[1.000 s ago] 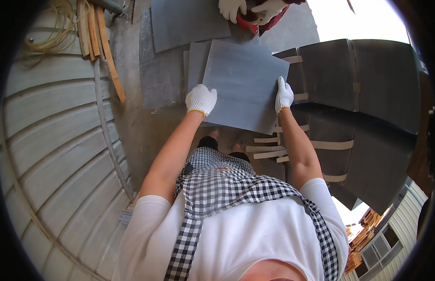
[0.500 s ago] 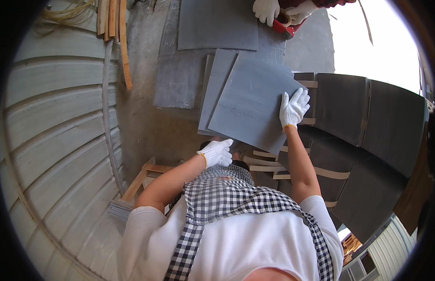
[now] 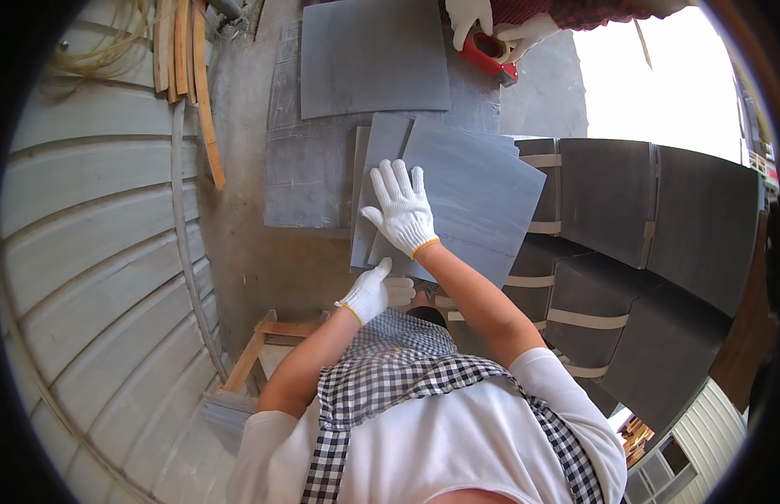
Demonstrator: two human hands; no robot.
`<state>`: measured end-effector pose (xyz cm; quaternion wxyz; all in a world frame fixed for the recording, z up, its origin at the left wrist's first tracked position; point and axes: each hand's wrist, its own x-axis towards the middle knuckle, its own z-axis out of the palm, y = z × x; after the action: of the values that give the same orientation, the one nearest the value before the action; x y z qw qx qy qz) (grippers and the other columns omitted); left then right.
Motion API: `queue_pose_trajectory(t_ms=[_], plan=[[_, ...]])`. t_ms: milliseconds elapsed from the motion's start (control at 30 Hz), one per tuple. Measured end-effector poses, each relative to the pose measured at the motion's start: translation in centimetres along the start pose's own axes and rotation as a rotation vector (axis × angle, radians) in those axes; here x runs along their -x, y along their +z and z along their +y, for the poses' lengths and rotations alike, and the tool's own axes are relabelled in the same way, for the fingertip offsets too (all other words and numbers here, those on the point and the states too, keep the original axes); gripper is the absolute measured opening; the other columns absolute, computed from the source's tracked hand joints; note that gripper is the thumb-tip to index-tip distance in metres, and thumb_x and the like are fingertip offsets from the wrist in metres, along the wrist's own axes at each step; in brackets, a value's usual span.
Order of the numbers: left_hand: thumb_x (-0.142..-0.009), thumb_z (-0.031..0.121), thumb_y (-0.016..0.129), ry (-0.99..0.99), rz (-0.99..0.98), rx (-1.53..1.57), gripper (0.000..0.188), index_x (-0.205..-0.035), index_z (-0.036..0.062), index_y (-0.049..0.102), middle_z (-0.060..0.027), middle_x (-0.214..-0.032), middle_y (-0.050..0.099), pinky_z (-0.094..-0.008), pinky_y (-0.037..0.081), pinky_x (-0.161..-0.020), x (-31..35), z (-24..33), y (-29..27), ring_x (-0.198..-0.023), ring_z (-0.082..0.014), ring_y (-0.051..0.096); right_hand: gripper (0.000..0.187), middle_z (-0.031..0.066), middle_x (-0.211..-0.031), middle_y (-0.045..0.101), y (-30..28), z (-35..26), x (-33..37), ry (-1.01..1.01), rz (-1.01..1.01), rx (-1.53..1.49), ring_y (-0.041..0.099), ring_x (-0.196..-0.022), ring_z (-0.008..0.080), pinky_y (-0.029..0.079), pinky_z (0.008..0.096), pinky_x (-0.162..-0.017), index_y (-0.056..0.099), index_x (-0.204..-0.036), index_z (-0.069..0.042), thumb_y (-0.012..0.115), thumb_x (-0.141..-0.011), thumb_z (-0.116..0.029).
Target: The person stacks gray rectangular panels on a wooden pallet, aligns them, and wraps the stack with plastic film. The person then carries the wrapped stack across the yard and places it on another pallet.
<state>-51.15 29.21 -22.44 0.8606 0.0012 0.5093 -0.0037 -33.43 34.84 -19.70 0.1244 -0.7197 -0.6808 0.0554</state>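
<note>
A top grey square panel (image 3: 478, 197) lies turned at an angle over another grey panel (image 3: 383, 151), whose left strip shows beneath it. My right hand (image 3: 402, 210), in a white knit glove with a yellow cuff edge, rests palm down across the top panel's left side, its fingers spread. By the stack's lower left corner is my gloved left hand (image 3: 375, 292), thumb raised and fingers stretched out; whether it touches the panel edge I cannot tell. Farther off, a large grey sheet (image 3: 373, 59) lies flat on a plastic-covered grey layer (image 3: 302, 185).
Beyond the stack, another person's gloved hands (image 3: 528, 34) hold a red tape dispenser (image 3: 488, 59). Strapped dark panel stacks (image 3: 608, 197) stand at the right. Wooden strips (image 3: 207, 126) lean along the ribbed metal wall (image 3: 96, 185); a wooden frame (image 3: 245, 361) stands at lower left.
My right hand has moved left from the top panel's right edge to its left side. My left hand now has its thumb raised. The other person's hands and dispenser have shifted slightly.
</note>
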Motion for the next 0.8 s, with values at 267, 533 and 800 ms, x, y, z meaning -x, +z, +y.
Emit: queue_pose_trajectory(t_ms=[267, 533, 800], plan=[[-0.098, 0.052, 0.057, -0.003, -0.017, -0.049, 0.067, -0.123, -0.0097, 0.054, -0.0274, -0.11, 0.066, -0.0536, 0.057, -0.077, -0.5, -0.3, -0.8, -0.092, -0.0416, 0.069, 0.077, 0.0223, -0.156, 0.035, -0.5, 5.4, 0.0, 0.163, 0.003, 0.081, 0.031, -0.145, 0.0417, 0.019, 0.0603, -0.118, 0.039, -0.149, -0.002, 0.057, -0.093, -0.05], [-0.091, 0.071, 0.05, 0.019, -0.202, -0.058, 0.087, -0.125, -0.0092, 0.053, -0.0283, -0.115, 0.066, -0.0514, 0.057, -0.085, -0.8, -0.5, -2.2, -0.099, -0.0419, 0.068, 0.071, 0.0206, -0.145, 0.046, -0.6, 3.8, -6.5, 0.11, 0.169, 0.112, 0.037, -0.136, 0.0382, 0.026, 0.0561, -0.112, 0.047, -0.14, 0.002, 0.058, -0.092, -0.048], [-0.081, 0.09, 0.026, -0.097, -0.06, 0.162, 0.122, -0.143, -0.0145, 0.031, -0.0328, -0.141, 0.047, -0.0539, 0.052, -0.093, 0.0, 1.7, -0.5, -0.128, -0.0477, 0.05, 0.074, 0.0175, -0.146, 0.048, -0.1, -1.0, 7.2, 0.14, 0.01, -0.047, 0.042, -0.137, 0.0379, 0.029, 0.0598, -0.113, 0.049, -0.142, -0.005, 0.061, -0.088, -0.054]])
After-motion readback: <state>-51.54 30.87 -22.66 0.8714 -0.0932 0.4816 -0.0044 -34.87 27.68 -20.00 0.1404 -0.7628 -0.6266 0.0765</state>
